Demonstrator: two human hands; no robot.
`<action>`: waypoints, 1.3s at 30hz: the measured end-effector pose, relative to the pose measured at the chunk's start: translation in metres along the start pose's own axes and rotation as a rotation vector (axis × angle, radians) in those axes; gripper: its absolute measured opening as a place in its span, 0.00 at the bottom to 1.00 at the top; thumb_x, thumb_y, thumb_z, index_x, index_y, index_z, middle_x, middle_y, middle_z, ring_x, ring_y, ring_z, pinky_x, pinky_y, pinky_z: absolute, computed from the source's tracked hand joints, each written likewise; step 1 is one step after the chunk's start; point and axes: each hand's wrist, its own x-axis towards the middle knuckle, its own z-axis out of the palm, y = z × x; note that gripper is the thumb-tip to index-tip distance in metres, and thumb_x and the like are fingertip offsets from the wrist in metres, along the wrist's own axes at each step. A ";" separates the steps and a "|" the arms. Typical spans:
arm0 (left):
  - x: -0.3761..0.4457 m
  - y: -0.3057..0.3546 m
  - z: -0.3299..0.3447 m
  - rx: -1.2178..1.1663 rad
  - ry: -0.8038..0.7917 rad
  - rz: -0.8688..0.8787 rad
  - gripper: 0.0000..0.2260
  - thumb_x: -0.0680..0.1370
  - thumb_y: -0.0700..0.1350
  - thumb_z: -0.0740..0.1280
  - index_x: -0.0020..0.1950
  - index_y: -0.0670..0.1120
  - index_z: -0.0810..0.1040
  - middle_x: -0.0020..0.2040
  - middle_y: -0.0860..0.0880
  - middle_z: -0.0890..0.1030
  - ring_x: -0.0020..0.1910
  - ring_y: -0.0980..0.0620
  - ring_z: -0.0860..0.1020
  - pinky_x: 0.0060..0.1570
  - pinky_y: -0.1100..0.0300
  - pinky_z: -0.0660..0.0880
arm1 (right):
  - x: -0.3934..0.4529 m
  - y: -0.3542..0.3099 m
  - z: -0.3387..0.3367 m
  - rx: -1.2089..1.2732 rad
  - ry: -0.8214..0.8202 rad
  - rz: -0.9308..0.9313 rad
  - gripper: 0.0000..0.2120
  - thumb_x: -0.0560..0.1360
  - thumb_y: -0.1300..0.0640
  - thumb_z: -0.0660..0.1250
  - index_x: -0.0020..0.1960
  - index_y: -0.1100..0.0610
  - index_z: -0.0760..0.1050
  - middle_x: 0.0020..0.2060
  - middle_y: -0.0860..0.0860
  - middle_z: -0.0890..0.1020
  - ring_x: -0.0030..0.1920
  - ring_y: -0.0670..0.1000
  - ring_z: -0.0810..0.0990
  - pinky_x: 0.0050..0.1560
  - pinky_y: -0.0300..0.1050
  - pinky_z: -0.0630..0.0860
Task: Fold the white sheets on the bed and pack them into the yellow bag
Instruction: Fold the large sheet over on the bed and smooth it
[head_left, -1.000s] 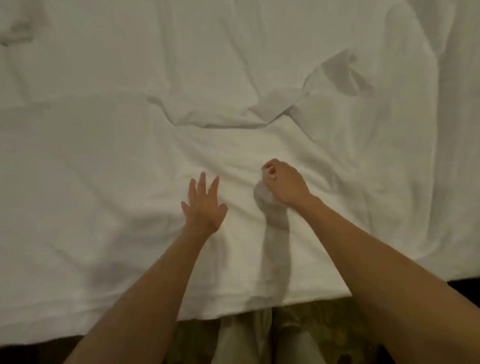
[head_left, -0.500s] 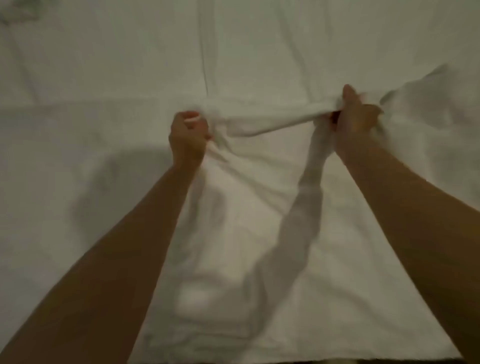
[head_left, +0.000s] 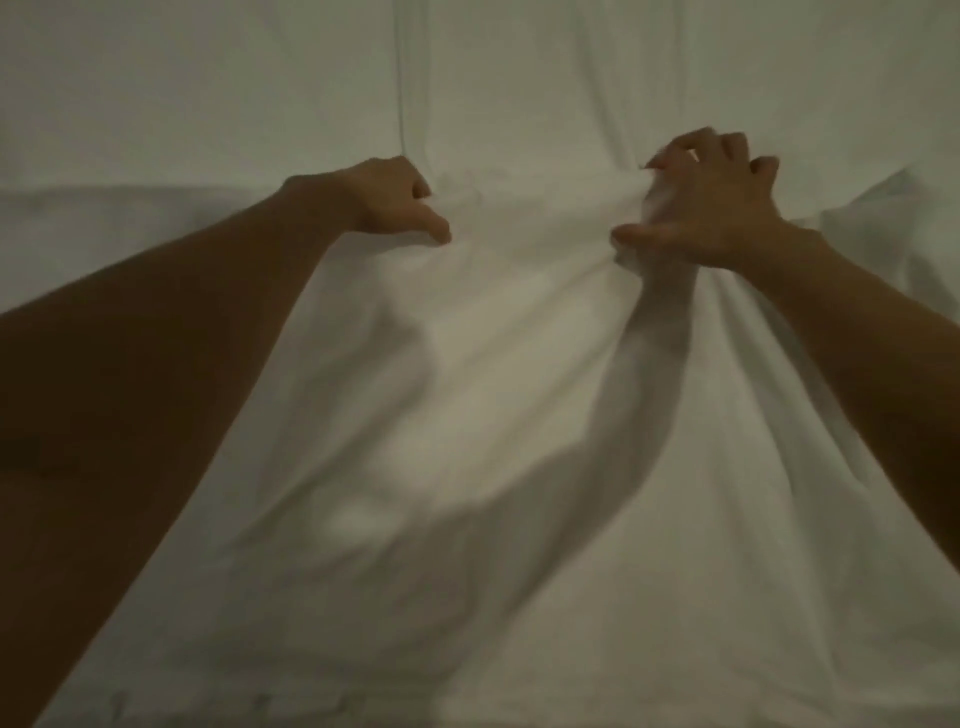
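Observation:
A white sheet (head_left: 498, 415) covers almost the whole view, its top layer pulled away from me into a fold line running between my hands. My left hand (head_left: 387, 200) reaches far over the bed with its fingers curled into the sheet's folded edge and the thumb sticking out. My right hand (head_left: 711, 208) grips a bunch of the same edge between thumb and curled fingers, and creases fan out from it toward me. The yellow bag is not in view.
More white bedding (head_left: 519, 78) lies flat beyond the fold line, with a straight seam (head_left: 402, 78) running away from me. A loose ridge of cloth (head_left: 883, 223) stands at the far right. The sheet's near hem (head_left: 260, 701) runs along the bottom.
Both hands took hold of the sheet and carried its edge away from me across the bed. The view has moved forward, and the floor and my legs have dropped out of sight.

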 end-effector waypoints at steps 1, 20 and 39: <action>0.001 0.005 0.001 -0.055 0.030 0.052 0.17 0.73 0.54 0.72 0.50 0.40 0.81 0.46 0.43 0.79 0.42 0.47 0.74 0.43 0.58 0.68 | 0.003 -0.003 -0.003 -0.057 -0.045 -0.008 0.36 0.66 0.37 0.72 0.69 0.51 0.68 0.68 0.55 0.68 0.70 0.58 0.62 0.67 0.58 0.56; 0.034 0.062 0.008 -0.115 0.512 0.122 0.11 0.76 0.52 0.66 0.49 0.46 0.83 0.45 0.45 0.82 0.49 0.45 0.79 0.48 0.58 0.70 | 0.038 0.111 -0.084 0.039 -0.054 0.135 0.18 0.77 0.52 0.67 0.58 0.66 0.79 0.54 0.63 0.81 0.55 0.62 0.78 0.57 0.51 0.71; 0.038 0.013 0.000 0.035 0.479 0.011 0.10 0.75 0.55 0.67 0.52 0.53 0.78 0.52 0.50 0.81 0.58 0.45 0.76 0.64 0.50 0.59 | 0.055 0.046 -0.001 -0.130 0.222 0.073 0.26 0.77 0.53 0.46 0.71 0.63 0.63 0.70 0.63 0.64 0.71 0.61 0.62 0.71 0.64 0.51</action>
